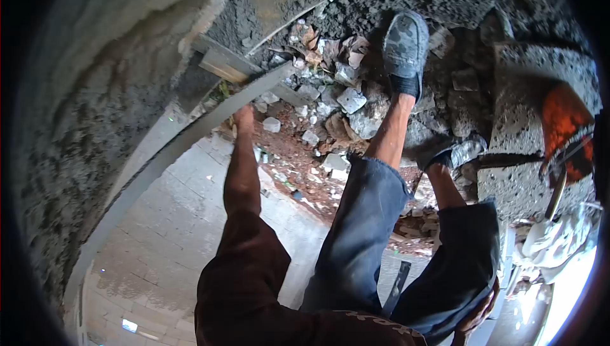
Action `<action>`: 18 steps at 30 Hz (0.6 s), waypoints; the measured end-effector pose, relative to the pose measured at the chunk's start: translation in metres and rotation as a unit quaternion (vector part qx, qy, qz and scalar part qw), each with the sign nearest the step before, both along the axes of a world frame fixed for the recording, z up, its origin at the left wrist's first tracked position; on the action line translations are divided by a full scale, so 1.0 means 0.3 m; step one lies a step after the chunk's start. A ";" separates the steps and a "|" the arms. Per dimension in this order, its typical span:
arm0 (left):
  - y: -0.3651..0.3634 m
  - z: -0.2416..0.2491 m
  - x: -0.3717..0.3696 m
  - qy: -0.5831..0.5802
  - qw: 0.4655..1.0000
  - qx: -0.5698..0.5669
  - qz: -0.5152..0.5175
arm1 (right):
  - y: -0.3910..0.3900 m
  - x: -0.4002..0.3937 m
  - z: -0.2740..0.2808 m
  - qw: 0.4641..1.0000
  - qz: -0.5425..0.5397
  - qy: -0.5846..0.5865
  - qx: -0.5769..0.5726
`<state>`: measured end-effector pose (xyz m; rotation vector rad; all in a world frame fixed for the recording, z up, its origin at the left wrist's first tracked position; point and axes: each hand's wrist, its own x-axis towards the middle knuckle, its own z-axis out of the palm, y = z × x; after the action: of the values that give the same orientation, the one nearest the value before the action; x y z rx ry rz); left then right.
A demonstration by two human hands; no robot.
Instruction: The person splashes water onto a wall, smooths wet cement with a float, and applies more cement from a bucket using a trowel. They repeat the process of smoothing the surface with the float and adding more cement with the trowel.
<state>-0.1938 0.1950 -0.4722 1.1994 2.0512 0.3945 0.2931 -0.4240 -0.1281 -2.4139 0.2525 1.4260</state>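
A person's left hand (243, 117) has its grip closed around a long grey straightedge bar (190, 137), pressed against the rough grey plastered wall (95, 111). Levelling seems underway; steady pressure appears needed next. The right hand (478, 313) hangs low by the blue jeans, its grip unclear.

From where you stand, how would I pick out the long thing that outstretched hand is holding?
Start at the rough grey plastered wall on the left. A long, thin grey straightedge runs along its base towards the rubble, gripped near its far end by the left hand. Unlike the broken chunks around it, it is smooth, straight and unbroken.

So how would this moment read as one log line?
left hand: on long straightedge against plastered wall | right hand: by thigh | feet: on rubble
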 end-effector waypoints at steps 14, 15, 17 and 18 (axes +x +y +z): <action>-0.608 0.633 -0.213 0.307 0.852 -0.228 -0.358 | 0.172 0.063 0.008 0.997 -0.065 -0.041 -0.019; -0.745 0.736 -0.220 0.341 0.864 -0.126 -0.348 | 0.124 0.015 -0.009 0.991 -0.072 -0.110 0.014; -0.889 0.942 -0.170 0.357 0.854 -0.156 -0.344 | 0.186 0.046 0.024 0.972 -0.014 -0.225 0.061; -0.937 1.043 -0.108 0.334 0.858 -0.142 -0.363 | 0.295 0.068 0.066 0.963 -0.008 -0.244 0.113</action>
<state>-0.2260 -0.0862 -0.1593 1.9600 1.8677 -0.7620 0.3136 -0.3354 -0.1082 -2.4631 -0.0101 0.7609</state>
